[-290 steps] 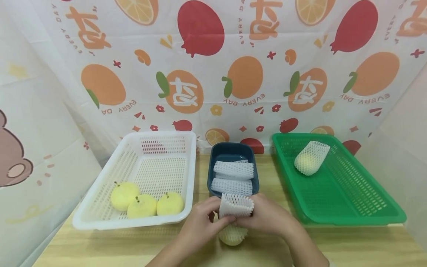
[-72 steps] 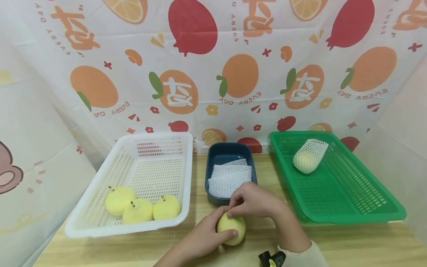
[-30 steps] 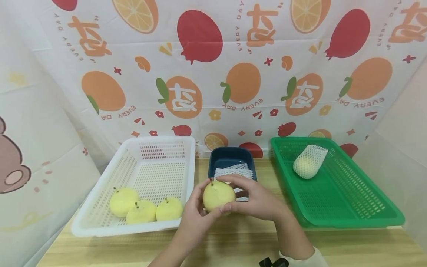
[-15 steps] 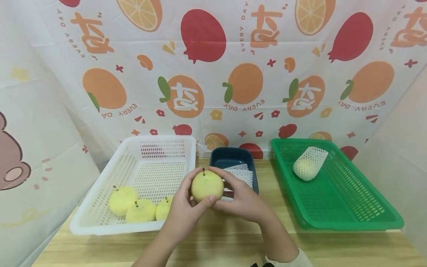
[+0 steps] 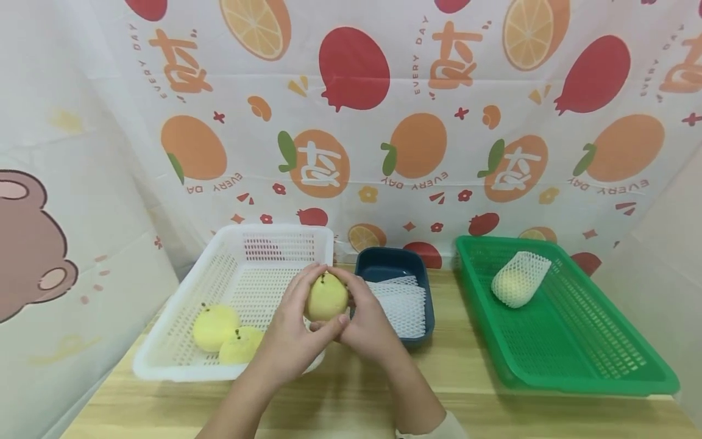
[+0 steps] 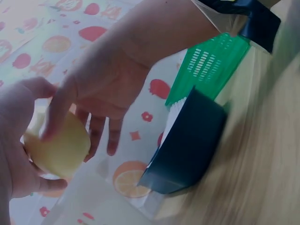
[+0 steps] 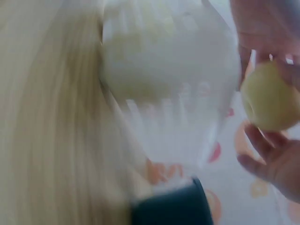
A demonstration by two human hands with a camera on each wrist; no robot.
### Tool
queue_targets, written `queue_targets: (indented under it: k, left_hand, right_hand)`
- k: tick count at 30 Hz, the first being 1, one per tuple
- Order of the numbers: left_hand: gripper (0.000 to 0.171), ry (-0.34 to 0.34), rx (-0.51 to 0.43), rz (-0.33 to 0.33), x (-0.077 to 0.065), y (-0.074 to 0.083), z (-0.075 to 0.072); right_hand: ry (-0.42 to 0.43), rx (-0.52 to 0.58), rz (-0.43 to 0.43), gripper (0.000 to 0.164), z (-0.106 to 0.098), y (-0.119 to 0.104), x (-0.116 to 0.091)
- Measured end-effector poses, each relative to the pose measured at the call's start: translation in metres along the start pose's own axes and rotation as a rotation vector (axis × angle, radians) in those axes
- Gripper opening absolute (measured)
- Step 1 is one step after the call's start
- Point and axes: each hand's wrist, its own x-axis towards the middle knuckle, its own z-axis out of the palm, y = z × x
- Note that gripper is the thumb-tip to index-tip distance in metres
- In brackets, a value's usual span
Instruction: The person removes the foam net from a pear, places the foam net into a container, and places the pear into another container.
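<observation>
Between both hands is a bare yellow pear point(image 5: 327, 299), stem upward, in front of the right side of the white basket point(image 5: 236, 372). My left hand point(image 5: 287, 332) curves round its left side, and my right hand point(image 5: 366, 323) grips its right side with bent fingers. The left wrist view shows the same pear point(image 6: 65, 147) between thumbs and fingers. In the blurred right wrist view, the pear point(image 7: 267, 98) is at the right edge. Two more pears, one at the back point(image 5: 216, 328) and one in front point(image 5: 241, 346), lie in the basket; my left hand covers the basket's right front.
Right of the hands stands a dark blue bin point(image 5: 364, 263) with white foam nets point(image 5: 404, 305) inside. Farther right is a green basket point(image 5: 548, 341) holding one pear in a foam net point(image 5: 518, 280). A fruit-print cloth point(image 5: 406, 195) hangs behind the wooden table point(image 5: 439, 381).
About ten seconds ago the hands held a pear in a foam net; the pear held now is bare. Over the last second it has moved left, away from the blue bin toward the white basket.
</observation>
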Motion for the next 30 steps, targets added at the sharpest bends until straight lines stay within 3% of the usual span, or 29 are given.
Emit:
queue_targets:
  k: [5,9,13,16,25,30]
  left_hand:
    - [0.076,0.072,0.111,-0.008,0.003,-0.007,-0.007]
    - [0.075,0.073,0.192,-0.034,0.005,-0.012,-0.010]
    - [0.074,0.051,0.220,-0.003,0.009,-0.016,-0.011]
    - [0.073,0.009,0.227,0.018,0.015,-0.020,-0.014]
    - [0.070,-0.180,0.244,-0.068,0.047,-0.024,-0.043]
    - [0.070,-0.227,0.353,-0.102,0.054,-0.039,-0.046]
  right_hand:
    - [0.126,-0.134,-0.018,0.080,0.026,0.002,0.007]
    - [0.139,-0.195,-0.056,0.073,0.040,0.004,0.006]
    - [0.148,-0.209,-0.074,0.070,0.045,0.007,0.007]
    - [0.136,-0.188,-0.062,0.072,0.043,0.009,0.007]
    - [0.029,-0.073,-0.014,0.074,0.025,0.014,0.011]
    - [-0.074,-0.211,0.023,0.065,0.028,0.020,0.007]
